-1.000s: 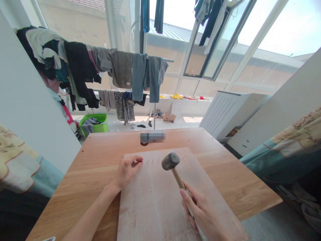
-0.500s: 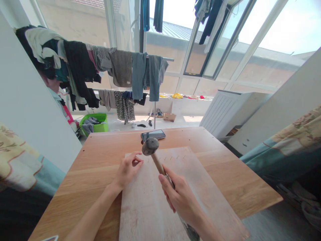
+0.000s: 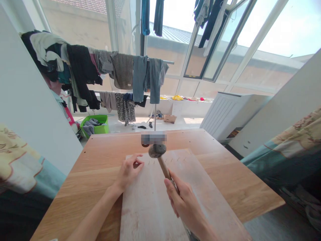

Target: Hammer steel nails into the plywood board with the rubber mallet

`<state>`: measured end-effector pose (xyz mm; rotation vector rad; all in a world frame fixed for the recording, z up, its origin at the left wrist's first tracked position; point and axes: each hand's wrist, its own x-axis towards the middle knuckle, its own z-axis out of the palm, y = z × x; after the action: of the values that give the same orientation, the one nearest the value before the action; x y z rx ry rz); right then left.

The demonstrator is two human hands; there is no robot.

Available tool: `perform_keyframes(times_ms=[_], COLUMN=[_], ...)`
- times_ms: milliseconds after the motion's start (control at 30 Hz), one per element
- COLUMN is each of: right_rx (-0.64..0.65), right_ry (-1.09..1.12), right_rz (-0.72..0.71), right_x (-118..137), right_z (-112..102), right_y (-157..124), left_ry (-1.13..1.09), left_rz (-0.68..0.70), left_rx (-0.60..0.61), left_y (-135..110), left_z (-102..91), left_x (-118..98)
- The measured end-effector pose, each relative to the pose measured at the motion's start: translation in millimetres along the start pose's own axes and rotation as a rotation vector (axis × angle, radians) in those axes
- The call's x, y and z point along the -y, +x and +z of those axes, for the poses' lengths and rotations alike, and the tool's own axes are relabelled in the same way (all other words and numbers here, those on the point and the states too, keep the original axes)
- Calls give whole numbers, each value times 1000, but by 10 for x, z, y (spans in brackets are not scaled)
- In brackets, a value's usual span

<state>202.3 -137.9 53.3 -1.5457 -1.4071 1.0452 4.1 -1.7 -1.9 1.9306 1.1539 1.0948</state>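
Mallet sits in right grip, grey clothes in green tub.

A mallet with a dark grey, barrel-shaped head and a tan wooden handle shows against a pale, pinkish-white rectangular wooden board, faintly streaked and browner toward its near right corner. Beneath it, a honey-brown wooden table bears side-to-side grain, turning pinker along its far edge, with dark dots near the far corners. Beyond that edge: a bright green plastic basin, a black-and-white speckled cloth and blue-grey trousers. Cream floral curtains with teal bands flank the table's left and right edges.
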Motion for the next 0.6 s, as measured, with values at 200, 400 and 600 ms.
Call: perform_keyframes(times_ms=[200,400,600], right_rx=[-19,-78,-119], right_ry=[298,576,316], right_rz=[208,408,355], right_x=[-304,-747,-735], right_z=[-260,-379,-266], right_y=[-282,-603,-618], left_ry=[64,107,130], left_rz=[28,58,62], left_rx=[-8,-36,-29], left_y=[-5,7,3], left_z=[-7,8,-3], left_x=[-7,32,62])
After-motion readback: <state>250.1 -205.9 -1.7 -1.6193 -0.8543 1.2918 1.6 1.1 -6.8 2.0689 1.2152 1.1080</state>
